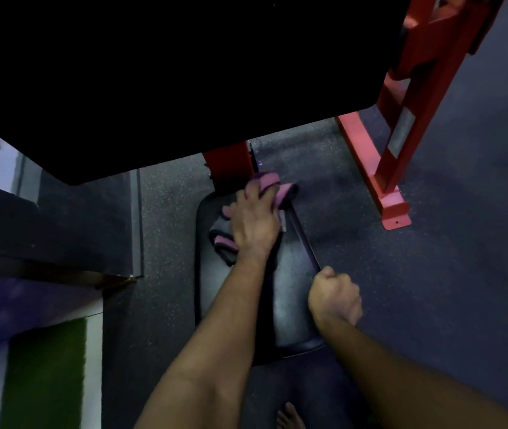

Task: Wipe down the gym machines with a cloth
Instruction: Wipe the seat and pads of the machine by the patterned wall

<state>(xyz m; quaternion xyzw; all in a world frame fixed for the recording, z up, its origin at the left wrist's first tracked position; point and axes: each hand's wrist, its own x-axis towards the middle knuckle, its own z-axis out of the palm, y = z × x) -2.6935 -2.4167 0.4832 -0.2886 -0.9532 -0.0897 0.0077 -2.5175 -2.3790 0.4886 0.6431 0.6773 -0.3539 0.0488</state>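
Observation:
A black padded seat [289, 305] of a red-framed gym machine lies low in the middle of the view. My left hand [255, 224] presses a pink and grey cloth [280, 188] onto the seat's far end, fingers spread over the bunched fabric. More of the cloth shows under the palm on the left side. My right hand [334, 297] is curled into a fist at the seat's right edge; whether it holds the edge is unclear. Both forearms reach forward from the bottom of the frame.
A large black pad [153, 72] of the machine overhangs the top of the view. The red post [229, 168] stands behind the seat and a red frame leg [392, 168] on the right. Dark rubber floor surrounds it, green turf [42, 373] at lower left, a bare foot [289, 418] below.

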